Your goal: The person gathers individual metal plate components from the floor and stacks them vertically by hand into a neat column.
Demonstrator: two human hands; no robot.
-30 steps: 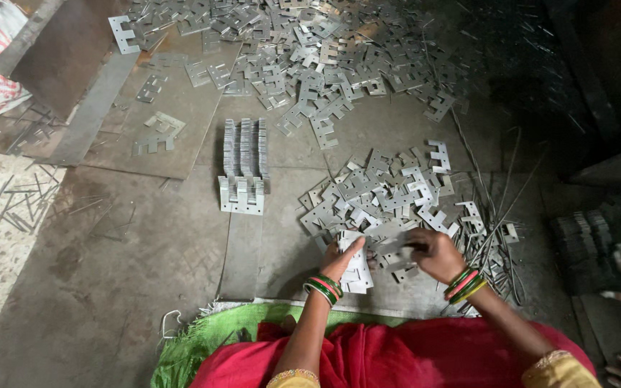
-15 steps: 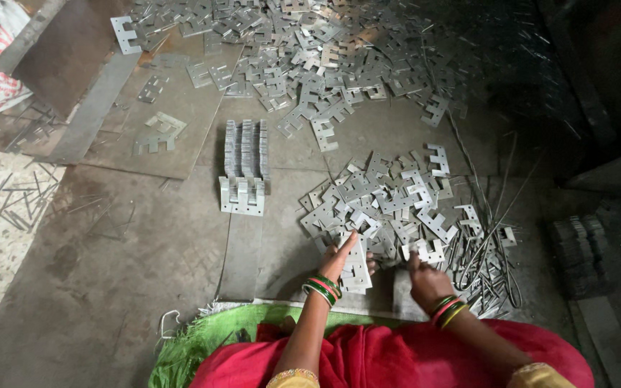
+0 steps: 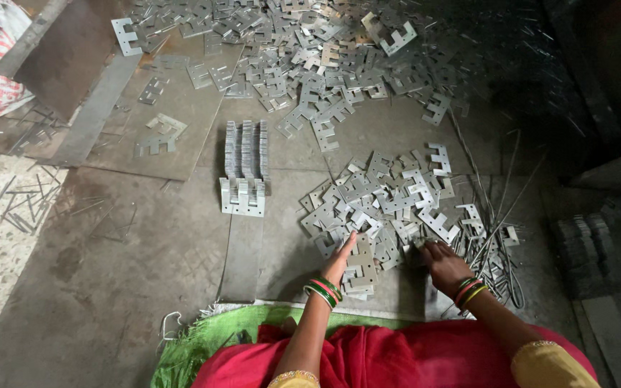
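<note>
I see my left hand (image 3: 341, 262) flat, fingers together, on the small stack of E-shaped steel stampings (image 3: 359, 275) at the floor's near edge, right hand (image 3: 443, 264) spread beside the loose pile (image 3: 389, 197): thin, stiff, sharp-edged, slippery, best pinched by outer edges.

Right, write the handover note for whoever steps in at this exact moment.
Left hand: open, flat against a small stack of E-shaped metal plates at the near edge of the near loose pile.
Right hand: open, fingers spread on plates at that pile's near right edge.
Done: a neat row of stacked plates stands on edge on the floor to the left.
Left: the near loose pile and a larger scatter of plates farther away remain unstacked. Thin metal rods lie to the right.
</note>
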